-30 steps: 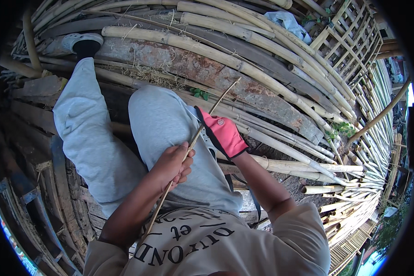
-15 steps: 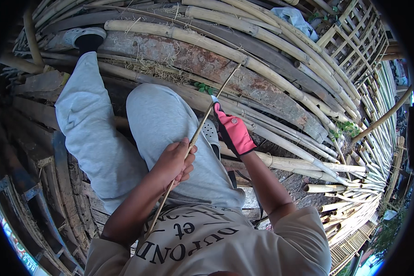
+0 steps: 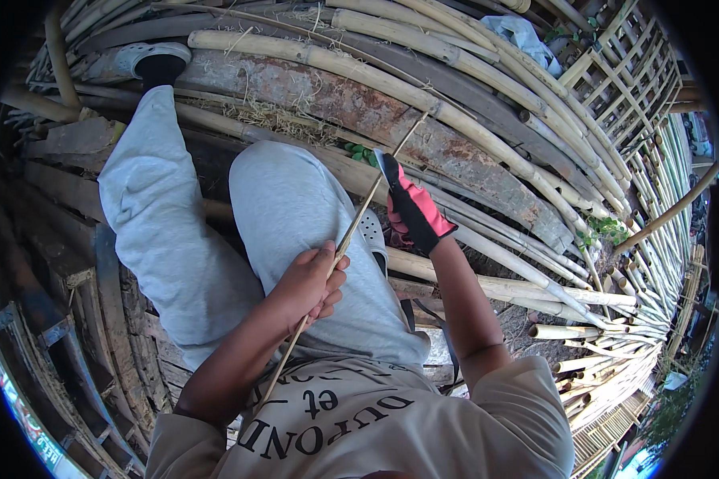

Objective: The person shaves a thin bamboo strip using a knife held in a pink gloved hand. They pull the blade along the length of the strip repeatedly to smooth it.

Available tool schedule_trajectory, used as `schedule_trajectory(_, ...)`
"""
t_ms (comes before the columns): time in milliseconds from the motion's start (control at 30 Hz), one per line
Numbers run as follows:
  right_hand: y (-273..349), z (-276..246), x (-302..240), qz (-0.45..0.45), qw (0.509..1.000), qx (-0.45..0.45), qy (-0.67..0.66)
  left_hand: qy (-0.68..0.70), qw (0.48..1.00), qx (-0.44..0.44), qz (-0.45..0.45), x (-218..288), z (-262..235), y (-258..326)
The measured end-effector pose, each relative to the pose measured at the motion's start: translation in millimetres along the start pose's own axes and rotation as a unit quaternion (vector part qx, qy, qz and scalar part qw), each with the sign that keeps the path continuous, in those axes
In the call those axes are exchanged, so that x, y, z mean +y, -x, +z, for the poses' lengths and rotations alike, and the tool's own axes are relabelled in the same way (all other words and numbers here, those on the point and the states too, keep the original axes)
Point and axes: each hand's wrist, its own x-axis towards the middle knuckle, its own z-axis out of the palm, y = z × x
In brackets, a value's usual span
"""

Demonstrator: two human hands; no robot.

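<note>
Bamboo strip [image 3: 352, 229]: Long and slender, it slants across my lap, its near end close to my beige shirt [image 3: 439, 431], its far tip beyond my gloved hand, over the ground ahead.
Left hand [image 3: 307, 281]: Bare, with fingers curled tight around the strip above my thigh.
Right hand [image 3: 417, 209]: Inside a pink-and-black glove [image 3: 435, 209], it is closed on what appears to be a knife [image 3: 380, 162], the handle hidden in my grip.
Blade: Pale, showing past the glove beside the strip's upper stretch; I cannot tell whether the two touch.
Legs: Knees bent in grey trousers [image 3: 287, 207], one white clog [image 3: 152, 59] stretched out at upper left.
Bamboo poles [image 3: 295, 53]: They sweep across the ground before me and fan out at right.
Weathered plank [image 3: 335, 100]: Stained rust-brown, it lies among the poles, with straw [image 3: 287, 128] and green leaves [image 3: 361, 153] close by.
Lattice [image 3: 581, 69]: Crossed slats at upper right, a white plastic bag [image 3: 523, 38] just left of it.
Dark timbers [image 3: 64, 184]: Piled at my left.
</note>
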Motion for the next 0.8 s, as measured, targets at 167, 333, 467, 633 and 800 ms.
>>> schedule_trajectory(167, -7, -11, -1, 0.028, 0.994, -0.098, -0.048, 0.001, 1.0, -0.004, -0.009, -1, 0, -1)
schedule_trajectory(333, 26, 54, -58, 0.145, 0.989, 0.017, -0.012, -0.002, 1.0, 0.012, -0.001, 3, -12, 0)
schedule_trajectory(467, -15, -21, -24, 0.072, 0.994, 0.07, 0.046, -0.034, 0.999, 0.012, -0.005, 2, 2, -3)
schedule_trajectory(633, -16, -33, -16, 0.096, 0.995, -0.028, -0.01, -0.028, 1.0, 0.005, -0.009, -1, 4, -1)
schedule_trajectory(800, 17, 19, -34, 0.148, 0.988, -0.033, 0.036, 0.005, 1.0, 0.007, -0.01, 2, -9, -1)
